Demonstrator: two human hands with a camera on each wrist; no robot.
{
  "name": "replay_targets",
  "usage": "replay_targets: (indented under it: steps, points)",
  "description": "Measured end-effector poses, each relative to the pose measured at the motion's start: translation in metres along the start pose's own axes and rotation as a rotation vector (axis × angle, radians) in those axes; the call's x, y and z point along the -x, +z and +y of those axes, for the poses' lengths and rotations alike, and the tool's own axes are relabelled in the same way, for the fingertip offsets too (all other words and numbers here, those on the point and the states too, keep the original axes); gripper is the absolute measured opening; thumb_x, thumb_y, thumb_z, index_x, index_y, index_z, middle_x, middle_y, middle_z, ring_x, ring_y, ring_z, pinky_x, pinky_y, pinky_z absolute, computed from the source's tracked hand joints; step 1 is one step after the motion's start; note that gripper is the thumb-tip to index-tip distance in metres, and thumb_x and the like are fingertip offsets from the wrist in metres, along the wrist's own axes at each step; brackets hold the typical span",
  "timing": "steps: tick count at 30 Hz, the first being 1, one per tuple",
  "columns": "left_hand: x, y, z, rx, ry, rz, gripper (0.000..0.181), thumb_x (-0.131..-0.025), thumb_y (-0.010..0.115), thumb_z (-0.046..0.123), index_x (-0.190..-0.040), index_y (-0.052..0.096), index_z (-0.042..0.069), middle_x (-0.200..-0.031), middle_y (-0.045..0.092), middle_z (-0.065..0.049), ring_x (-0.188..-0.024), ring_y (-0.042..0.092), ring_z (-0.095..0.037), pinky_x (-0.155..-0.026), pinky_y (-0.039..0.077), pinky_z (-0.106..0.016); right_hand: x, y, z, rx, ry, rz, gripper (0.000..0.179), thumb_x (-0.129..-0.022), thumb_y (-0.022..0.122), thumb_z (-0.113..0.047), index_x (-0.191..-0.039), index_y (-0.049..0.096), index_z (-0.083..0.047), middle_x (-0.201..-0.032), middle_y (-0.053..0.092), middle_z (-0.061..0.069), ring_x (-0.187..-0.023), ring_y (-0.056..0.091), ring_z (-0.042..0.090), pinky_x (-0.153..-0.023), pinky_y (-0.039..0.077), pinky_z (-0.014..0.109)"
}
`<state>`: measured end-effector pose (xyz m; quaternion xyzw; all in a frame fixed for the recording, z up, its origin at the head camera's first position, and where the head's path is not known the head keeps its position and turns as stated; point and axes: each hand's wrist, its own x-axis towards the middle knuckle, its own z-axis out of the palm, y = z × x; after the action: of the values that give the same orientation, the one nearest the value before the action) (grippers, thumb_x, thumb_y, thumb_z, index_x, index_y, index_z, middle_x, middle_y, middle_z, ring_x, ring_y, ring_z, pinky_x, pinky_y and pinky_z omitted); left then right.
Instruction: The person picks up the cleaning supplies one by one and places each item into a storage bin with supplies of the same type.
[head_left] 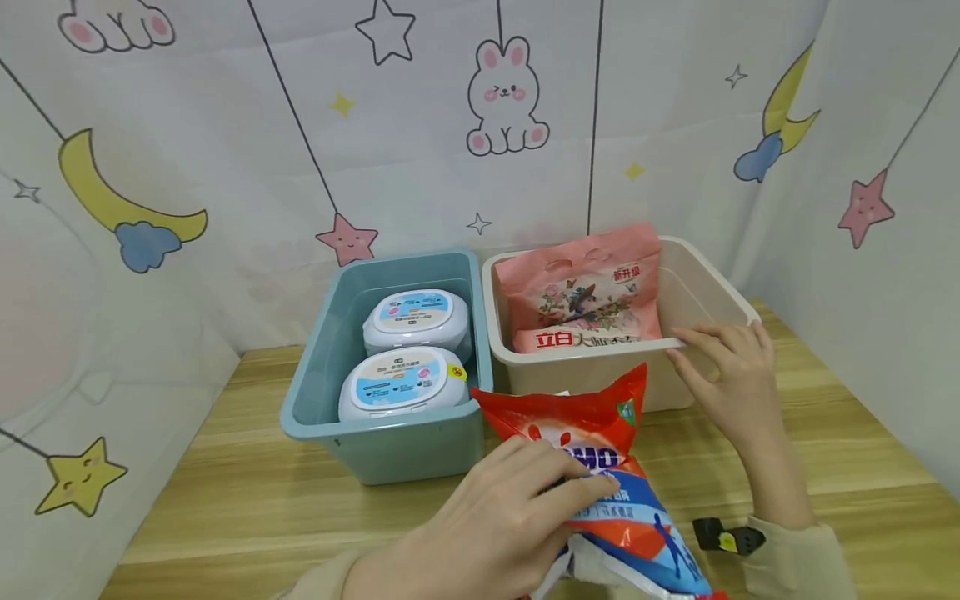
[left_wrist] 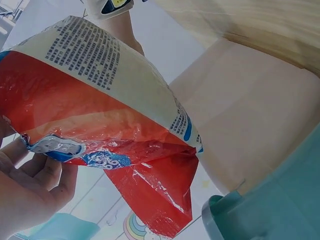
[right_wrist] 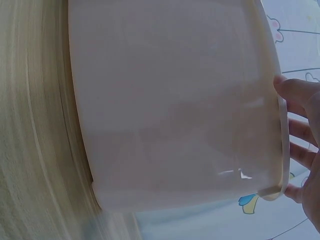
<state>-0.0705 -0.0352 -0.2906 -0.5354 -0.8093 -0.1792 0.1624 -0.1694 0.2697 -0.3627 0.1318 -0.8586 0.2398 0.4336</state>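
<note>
My left hand (head_left: 510, 504) grips a red, white and blue bag of laundry detergent (head_left: 637, 492) above the table, just in front of the cream bin. The left wrist view shows the bag's printed back (left_wrist: 100, 95), with curled fingers (left_wrist: 62, 185) along its side. The cream bin (head_left: 540, 379) stands behind it, its front rim pinched near the right corner by my right hand (head_left: 731, 375). From the right wrist, the thumb lies on the outside of the bin wall (right_wrist: 175, 110), fingers over the rim. Inside the bin leans a pink bag with Chinese lettering (head_left: 577, 292).
Left of the cream bin, touching or nearly so, is a teal bin (head_left: 420, 450) holding two white lidded tubs (head_left: 405, 383) with blue labels. Both bins stand on a wood-grain table (head_left: 240, 467) near a patterned white curtain (head_left: 420, 150).
</note>
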Motion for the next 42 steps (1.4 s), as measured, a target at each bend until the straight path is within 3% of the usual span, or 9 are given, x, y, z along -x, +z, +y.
replay_targets:
  steps: [16,32,42]
  points:
    - [-0.008,-0.009,-0.002,0.037,0.009,0.018,0.040,-0.089,0.067,0.020,-0.128,0.060,0.020,-0.113,0.063,0.007,-0.107,0.054,-0.004,-0.100,0.043,-0.020,0.000,0.001,0.001,-0.003,-0.008,0.005,0.031,-0.074,0.078,-0.006,-0.104,0.073,-0.005,-0.100,0.069,0.016,-0.104,0.055,0.037,-0.113,0.017,0.064]
    - [-0.021,-0.018,-0.005,-0.116,0.118,0.115,0.034,-0.086,0.069,0.021,-0.120,0.064,0.018,-0.104,0.065,0.006,-0.100,0.057,-0.006,-0.098,0.046,-0.021,0.000,0.000,0.001,-0.002,0.001,0.002,0.030,-0.074,0.078,-0.006,-0.104,0.073,-0.005,-0.100,0.069,0.017,-0.103,0.055,0.037,-0.113,0.017,0.065]
    - [-0.025,-0.029,-0.006,-0.068,0.086,0.072,0.040,-0.083,0.074,0.021,-0.122,0.065,0.018,-0.108,0.068,0.005,-0.103,0.060,-0.008,-0.096,0.048,-0.022,0.000,0.000,0.001,-0.003,0.015,-0.012,0.030,-0.075,0.078,-0.007,-0.105,0.072,-0.004,-0.101,0.068,0.017,-0.105,0.054,0.037,-0.113,0.017,0.066]
